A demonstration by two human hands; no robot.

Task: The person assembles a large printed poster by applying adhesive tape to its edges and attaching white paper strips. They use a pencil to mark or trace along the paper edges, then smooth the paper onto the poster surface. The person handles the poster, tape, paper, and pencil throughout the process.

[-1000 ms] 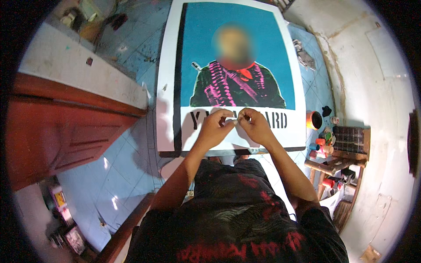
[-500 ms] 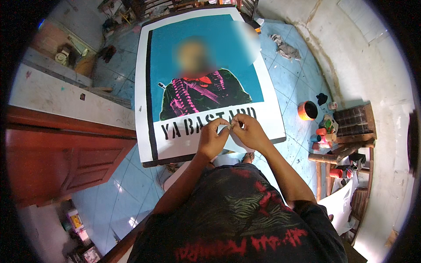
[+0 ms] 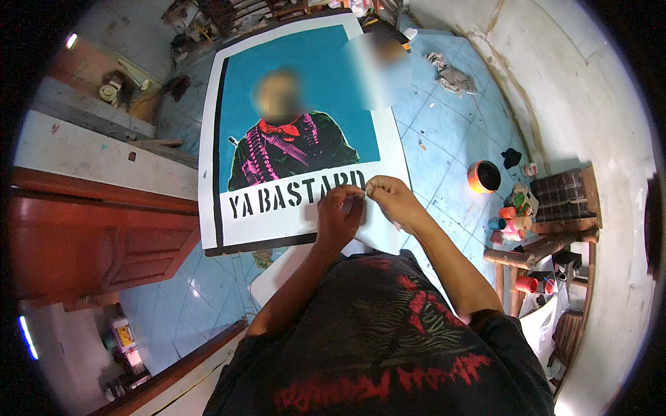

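A large poster lies flat in front of me, with a blue ground, a painted figure in dark clothes with pink and red details, and bold black lettering below. Over its lower right part, my left hand and my right hand meet, raised in front of my chest. Both have thumb and fingers pinched together, fingertips almost touching. Whatever is between them is too small or hidden to make out. White sheet shows just below the hands.
The poster rests on a dark-edged board. On the tiled floor to the right stand a bucket with dark contents, several small paint containers and a wooden chair. A crumpled cloth lies farther off. A red-brown door is at left.
The poster has shifted left in the view and its right edge now sits nearer my hands. Both hands stay pinched together; my left hand has turned slightly.
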